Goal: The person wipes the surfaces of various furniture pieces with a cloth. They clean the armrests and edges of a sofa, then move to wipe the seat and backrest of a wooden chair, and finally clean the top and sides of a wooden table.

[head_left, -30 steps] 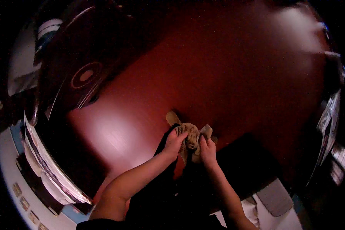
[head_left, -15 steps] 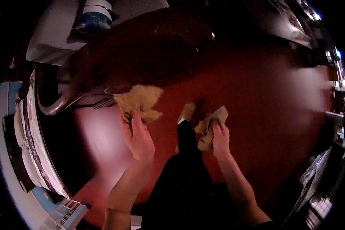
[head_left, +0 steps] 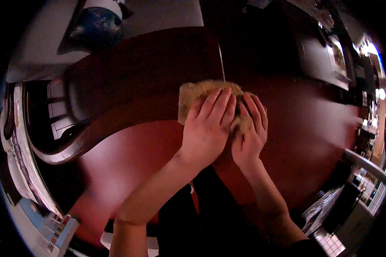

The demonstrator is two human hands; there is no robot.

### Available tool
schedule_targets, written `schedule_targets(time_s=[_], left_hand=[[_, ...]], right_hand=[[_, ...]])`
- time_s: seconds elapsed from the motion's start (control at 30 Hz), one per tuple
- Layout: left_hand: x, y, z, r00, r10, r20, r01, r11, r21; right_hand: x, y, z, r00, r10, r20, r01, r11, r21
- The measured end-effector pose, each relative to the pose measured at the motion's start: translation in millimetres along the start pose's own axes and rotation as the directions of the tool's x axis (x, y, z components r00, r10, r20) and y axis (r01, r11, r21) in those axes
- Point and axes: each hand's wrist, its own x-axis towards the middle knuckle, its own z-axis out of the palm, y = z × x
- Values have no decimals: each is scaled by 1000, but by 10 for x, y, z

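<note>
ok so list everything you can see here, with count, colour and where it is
fuzzy soft cloth-like item: count unclear (hands cover it), tan, centre, against the fingers
large curved glossy furniture piece: one, dark brown, upper left to centre
smooth shiny floor: one, reddish brown, centre and right
rounded bulky object: one, blue with white top, top left
broad flat surface: one, grey, top left
row of small items: too small to count, multicoloured, lower left
right-edge clutter: too blurred to count or name
bare forearms: two, skin-toned, lower centre
left fingers: one set, skin-toned, centre
right fingers: one set, skin-toned, just right of centre
</note>
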Motion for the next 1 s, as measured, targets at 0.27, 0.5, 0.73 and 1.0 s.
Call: schedule_targets(time_s=[0.27, 0.5, 0.73, 1.0], left_hand=[[-67, -289, -243, 977, -199, 79, 182, 966, 183], [-555, -762, -613, 906, -419, -63, 411, 830, 377], [-270, -568, -497, 926, -360, 115, 308, 894, 325], [322, -260, -81, 964, -102, 246, 74, 990, 122]], right_hand=[[449, -295, 105, 955, -118, 272, 126, 992, -14], [775, -1078, 589, 875, -290, 387, 236, 955, 181], [719, -754, 352, 862, -134, 488, 88, 989, 116], [426, -44, 120, 955, 82, 286, -105, 992, 67]])
